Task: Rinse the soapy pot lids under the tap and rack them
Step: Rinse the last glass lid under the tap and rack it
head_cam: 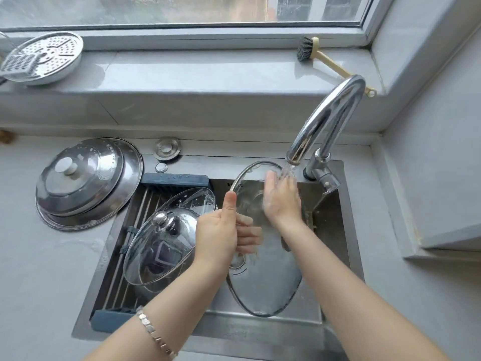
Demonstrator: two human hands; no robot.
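A large glass pot lid [268, 280] with a metal rim stands tilted over the sink, its upper edge under the running tap [325, 121]. My left hand [221, 230] grips its left rim, thumb up on the edge and fingers behind the glass. My right hand [282, 196] lies flat with straight fingers on the wet glass near the water stream. Another glass lid [166, 238] with a steel knob leans in the rack [122, 259] on the sink's left side.
A big steel lid [88, 181] lies on the counter left of the sink [328, 204]. A perforated steamer tray [46, 57] and a brush [320, 57] lie on the window sill. A wall corner stands at the right.
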